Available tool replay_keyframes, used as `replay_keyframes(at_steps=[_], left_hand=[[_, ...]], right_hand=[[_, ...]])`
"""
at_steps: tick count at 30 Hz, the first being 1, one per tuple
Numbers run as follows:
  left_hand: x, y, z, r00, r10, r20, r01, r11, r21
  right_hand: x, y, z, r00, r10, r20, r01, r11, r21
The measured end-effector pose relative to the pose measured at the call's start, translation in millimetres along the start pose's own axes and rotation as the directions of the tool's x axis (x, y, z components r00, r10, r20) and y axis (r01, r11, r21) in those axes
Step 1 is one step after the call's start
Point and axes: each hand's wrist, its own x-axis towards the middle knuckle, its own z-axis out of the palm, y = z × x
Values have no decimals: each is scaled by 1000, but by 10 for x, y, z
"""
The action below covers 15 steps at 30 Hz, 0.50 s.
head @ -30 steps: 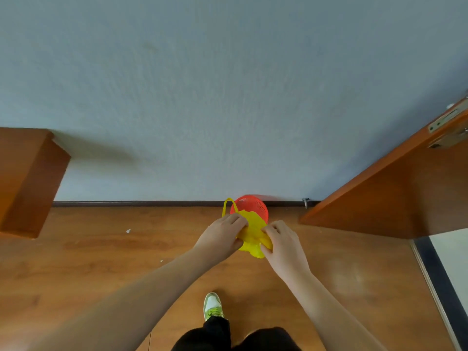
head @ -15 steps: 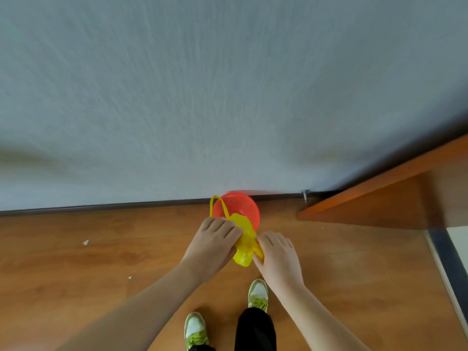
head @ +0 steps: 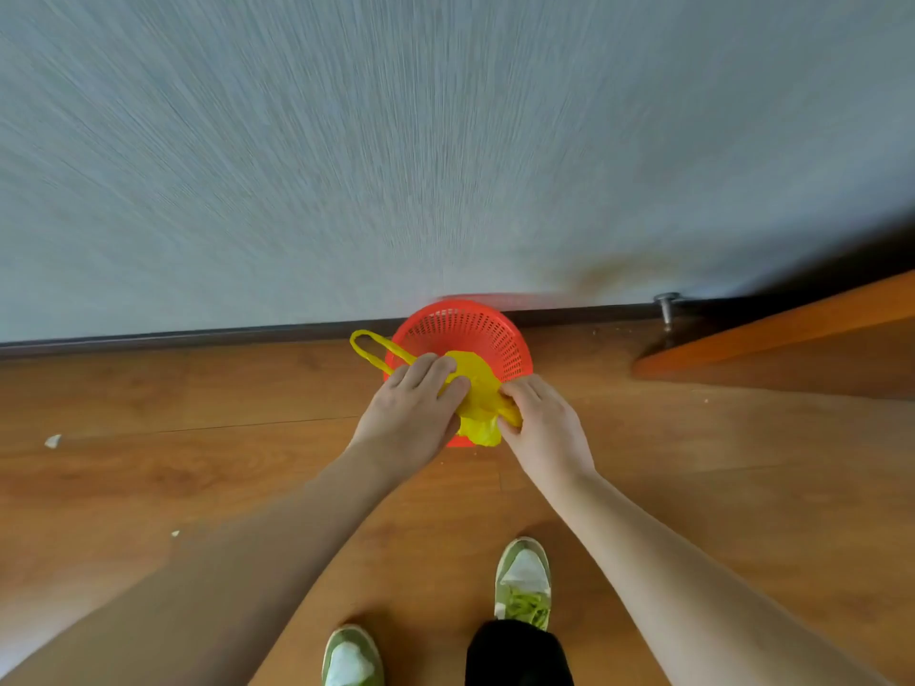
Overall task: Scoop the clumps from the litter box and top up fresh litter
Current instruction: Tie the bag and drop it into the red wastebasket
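change: hands and bag have come lower, now right over the basket; view has dipped, both shoes in frame, wall motion-blurred.
left hand [head: 413, 410]: fingers curled over the yellow plastic bag [head: 475, 391], gripping its left side.
right hand [head: 542, 420]: pinches the bag's right edge.
bag: bunched between both hands, over the near rim of the red mesh basket [head: 475, 334]; one handle loop [head: 369, 350] sticks out left.
handling: judged thin, limp, near weightless, slippery film; take it by the loops or mouth edge.
basket: light, stiff plastic, against the baseboard [head: 198, 336].
floor: wood laminate [head: 198, 467], a few white scraps [head: 52, 440].
room: grey wall, door stop [head: 666, 304], wooden door [head: 792, 334] at right.
litter box: not in view.
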Motion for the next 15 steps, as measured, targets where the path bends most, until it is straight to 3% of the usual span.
replay_keyframes(at_steps=[5,9,15], left_hand=[[101,-208,463,985,-48,166,53,998,-29],[131,-332,768,980,-61,192,70,997,-38],[240,-442,1065,986,-41,162,28,996,87]], right_hand=[[276,189,490,998,6,64,-6,1000,-11],[424,346,826,993,-3,116,5,1000,-21],[581,504,1073,986,-4,167,12,999,-46]])
